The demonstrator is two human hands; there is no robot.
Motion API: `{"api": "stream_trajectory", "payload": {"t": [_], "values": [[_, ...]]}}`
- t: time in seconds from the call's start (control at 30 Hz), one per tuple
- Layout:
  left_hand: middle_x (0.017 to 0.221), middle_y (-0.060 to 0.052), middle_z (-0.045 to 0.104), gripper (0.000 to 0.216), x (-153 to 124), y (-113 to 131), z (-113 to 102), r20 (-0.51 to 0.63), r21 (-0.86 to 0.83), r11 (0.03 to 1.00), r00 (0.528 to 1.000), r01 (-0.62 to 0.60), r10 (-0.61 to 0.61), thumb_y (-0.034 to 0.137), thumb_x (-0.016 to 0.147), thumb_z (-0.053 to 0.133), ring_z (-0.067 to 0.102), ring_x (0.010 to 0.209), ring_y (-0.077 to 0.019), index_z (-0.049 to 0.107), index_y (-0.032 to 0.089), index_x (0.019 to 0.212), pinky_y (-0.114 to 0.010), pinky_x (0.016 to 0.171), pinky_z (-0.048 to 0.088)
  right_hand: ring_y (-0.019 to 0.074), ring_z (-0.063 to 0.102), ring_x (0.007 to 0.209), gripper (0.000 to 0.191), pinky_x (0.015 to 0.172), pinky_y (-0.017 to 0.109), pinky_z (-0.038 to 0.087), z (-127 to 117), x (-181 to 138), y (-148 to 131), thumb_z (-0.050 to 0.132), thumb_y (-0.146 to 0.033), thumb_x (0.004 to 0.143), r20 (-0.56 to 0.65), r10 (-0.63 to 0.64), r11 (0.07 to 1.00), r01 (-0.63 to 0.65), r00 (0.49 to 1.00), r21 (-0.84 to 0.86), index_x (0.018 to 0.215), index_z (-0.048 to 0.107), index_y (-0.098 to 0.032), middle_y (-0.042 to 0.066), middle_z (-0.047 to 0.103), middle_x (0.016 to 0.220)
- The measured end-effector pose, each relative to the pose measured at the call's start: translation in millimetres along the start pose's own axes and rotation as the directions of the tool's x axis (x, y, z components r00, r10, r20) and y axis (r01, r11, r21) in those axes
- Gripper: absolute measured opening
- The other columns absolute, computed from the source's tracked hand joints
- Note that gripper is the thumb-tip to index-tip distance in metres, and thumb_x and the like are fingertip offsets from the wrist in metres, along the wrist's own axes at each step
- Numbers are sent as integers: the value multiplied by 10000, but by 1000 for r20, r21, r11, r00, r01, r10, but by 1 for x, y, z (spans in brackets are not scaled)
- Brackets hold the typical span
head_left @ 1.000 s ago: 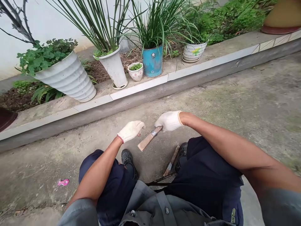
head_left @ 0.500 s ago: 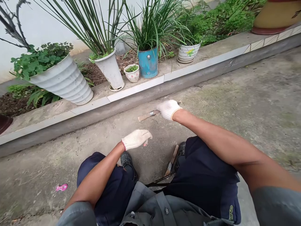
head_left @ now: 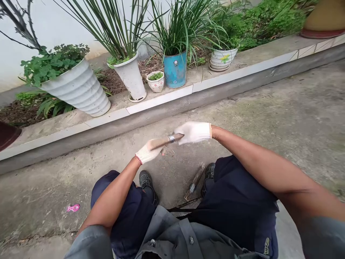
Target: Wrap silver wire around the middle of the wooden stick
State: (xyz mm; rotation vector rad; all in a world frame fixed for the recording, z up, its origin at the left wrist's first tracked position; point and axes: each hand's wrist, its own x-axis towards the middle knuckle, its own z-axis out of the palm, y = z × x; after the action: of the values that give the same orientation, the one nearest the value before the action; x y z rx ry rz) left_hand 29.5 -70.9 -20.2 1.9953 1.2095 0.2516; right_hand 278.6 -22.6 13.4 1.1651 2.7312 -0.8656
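Observation:
A short wooden stick with silver wire wound round its middle (head_left: 171,138) slants between my two gloved hands above the concrete. My right hand (head_left: 192,132), in a white knit glove and slightly blurred, is closed round the stick's right part. The stick's left end lies over my left hand (head_left: 147,153), also in a white glove; the fingers there are mostly hidden, so their grip is unclear. A second wire-bound wooden stick (head_left: 194,183) rests on the ground beside my right shoe (head_left: 209,174).
A low tiled ledge (head_left: 159,102) crosses ahead, bearing a ribbed white pot (head_left: 81,90), a tall white pot (head_left: 129,79), a small pot (head_left: 156,85), a blue bucket (head_left: 175,72) and a white bowl planter (head_left: 222,59). A pink object (head_left: 73,208) lies on the ground at left.
My right hand has lifted the wire-bound stick off the ground and brought it toward me. My left hand has moved slightly left and up, meeting the stick's left end.

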Motion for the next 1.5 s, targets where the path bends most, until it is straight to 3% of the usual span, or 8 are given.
{"api": "stream_trajectory", "payload": {"t": [0.13,0.27,0.5,0.7,0.9,1.13,1.3,1.5], "values": [[714,-17,718,464,-2,11,19,55,-211,977,997,-44,57,460,1082,300,703,811,-186,653,183,967,-286,858,523,133,536,652,269,588,250,319,-9,9,8,610,-452,843,-276,192,981,-186,942,49,936,653,-203,-13,641,738],[691,7,715,434,-2,9,29,190,-86,992,976,-92,107,437,1073,325,668,737,-159,669,198,959,-251,779,496,184,623,720,227,636,275,386,-11,19,23,576,-358,901,-344,336,927,-373,877,-43,1031,685,-207,61,721,860],[652,27,675,431,-5,6,10,158,86,995,986,42,-55,423,1049,341,654,641,-159,710,214,974,-251,667,466,320,708,979,291,817,399,483,12,23,9,642,-101,783,70,424,795,-334,903,-507,1045,769,-116,204,755,1007],[701,-11,659,368,4,-12,-10,-24,289,956,999,44,-38,339,1023,372,640,742,-198,709,209,955,-276,745,457,194,646,741,209,683,297,415,19,8,2,663,-186,739,345,76,953,34,935,-301,927,747,-220,44,726,832],[683,-20,683,446,4,-2,8,-47,-13,998,997,65,-66,468,1057,343,665,709,-198,675,181,977,-296,754,505,125,528,628,242,574,246,313,1,7,8,626,-438,820,0,43,999,-43,999,24,905,659,-214,-28,637,729],[705,5,717,429,-1,13,26,155,-46,999,987,-28,35,418,1064,319,679,764,-176,672,202,954,-263,800,489,208,649,793,297,664,270,401,-3,25,23,558,-409,899,-279,309,938,-340,909,-66,1074,697,-214,80,747,940],[663,22,695,414,-2,11,23,171,104,994,985,-28,10,380,1064,323,654,691,-171,693,215,979,-253,724,457,309,716,911,312,761,372,481,7,30,20,628,-170,822,-140,412,831,-435,900,-346,1113,743,-170,181,761,999],[733,-32,683,377,4,-1,7,35,395,918,998,28,-46,319,1046,360,640,708,-196,705,199,954,-277,709,431,261,703,876,291,730,328,465,26,27,21,689,-139,710,226,297,866,-162,928,-473,987,770,-171,135,758,952]]}}
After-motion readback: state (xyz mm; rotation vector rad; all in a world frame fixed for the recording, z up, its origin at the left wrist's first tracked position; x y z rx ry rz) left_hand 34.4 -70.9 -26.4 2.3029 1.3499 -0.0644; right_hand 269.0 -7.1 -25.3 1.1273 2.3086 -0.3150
